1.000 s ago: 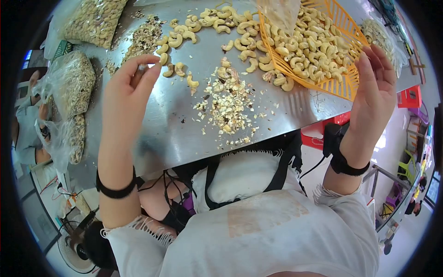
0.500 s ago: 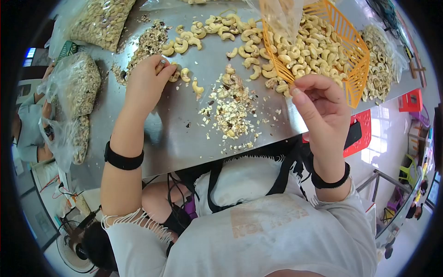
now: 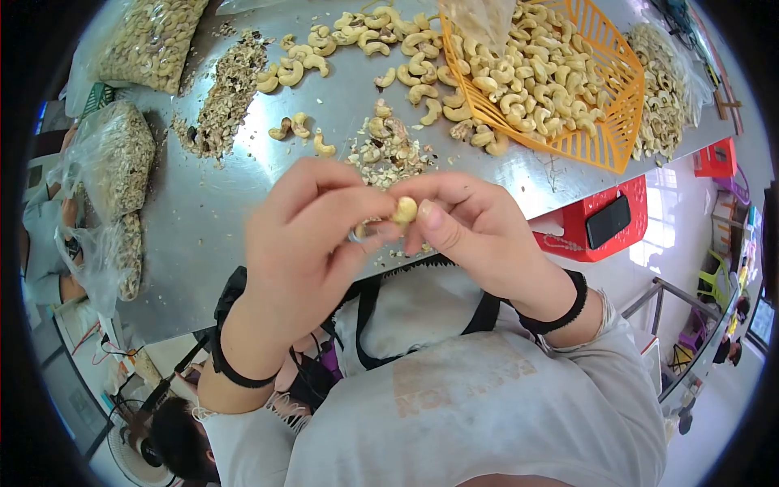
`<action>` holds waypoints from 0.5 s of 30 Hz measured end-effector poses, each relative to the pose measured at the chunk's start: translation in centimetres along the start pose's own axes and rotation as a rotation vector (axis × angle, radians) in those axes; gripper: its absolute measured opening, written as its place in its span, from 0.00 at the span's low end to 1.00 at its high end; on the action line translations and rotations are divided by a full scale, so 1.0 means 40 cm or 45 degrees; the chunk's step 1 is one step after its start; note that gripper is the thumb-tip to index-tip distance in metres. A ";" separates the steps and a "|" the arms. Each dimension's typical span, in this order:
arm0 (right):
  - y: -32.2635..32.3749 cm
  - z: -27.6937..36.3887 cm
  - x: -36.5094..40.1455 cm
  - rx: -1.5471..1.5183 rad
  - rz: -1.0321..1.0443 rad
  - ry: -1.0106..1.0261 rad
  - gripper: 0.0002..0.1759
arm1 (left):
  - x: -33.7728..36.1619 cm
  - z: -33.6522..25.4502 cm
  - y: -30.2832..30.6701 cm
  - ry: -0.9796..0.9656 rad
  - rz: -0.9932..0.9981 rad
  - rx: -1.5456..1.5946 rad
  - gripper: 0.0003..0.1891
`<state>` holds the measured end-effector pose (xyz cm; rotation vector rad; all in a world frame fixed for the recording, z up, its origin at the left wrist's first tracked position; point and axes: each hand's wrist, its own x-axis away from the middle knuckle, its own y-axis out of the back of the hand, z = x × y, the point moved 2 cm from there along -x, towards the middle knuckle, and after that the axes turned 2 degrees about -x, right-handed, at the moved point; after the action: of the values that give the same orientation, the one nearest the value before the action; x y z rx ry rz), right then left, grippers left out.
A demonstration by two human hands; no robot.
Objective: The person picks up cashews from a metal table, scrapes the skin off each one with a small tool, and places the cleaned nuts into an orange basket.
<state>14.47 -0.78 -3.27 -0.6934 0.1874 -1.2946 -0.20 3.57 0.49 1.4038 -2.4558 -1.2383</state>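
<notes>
So the left hand (image 3: pixel 308 223) and right hand (image 3: pixel 487 231) are up close together, knuckles out, wrists angled in, pinching one pale cashew (image 3: pixel 405 211) between the fingertips of both. Left is a bit blurry, with fingers curled over; right has its thumb up against the nut. There's a shiny bit by the left fingers, can't tell what.

Using the orange basket (image 3: pixel 621 134) as the landmark: the held nut is to its left and nearer the person. Basket is slatted plastic, loaded with smooth, curved cashews (image 3: pixel 535 81). Just left of it, more loose nuts (image 3: pixel 373 32) straggle over the shiny metal table (image 3: pixel 211 235). Flaky, chalky scraps (image 3: pixel 389 154) sit left of the basket too, partly behind the hands, and a coarse brownish crumb heap (image 3: pixel 231 97) is farther left. Right beside the basket, on its right, is a pile of paler pieces (image 3: pixel 656 97).

Nearer the person from the basket, a black phone (image 3: pixel 608 221) lies on a red plastic stool (image 3: pixel 639 203). The white shirt (image 3: pixel 462 381) has peachy lettering, too faded to read.
</notes>
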 end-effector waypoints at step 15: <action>0.012 0.011 0.001 -0.123 -0.016 0.175 0.14 | 0.035 -0.012 -0.027 0.319 0.132 0.342 0.18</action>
<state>15.08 -0.60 -3.17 -0.6889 0.3594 -1.3530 -0.06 1.94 -0.34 1.3678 -2.5469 -0.6847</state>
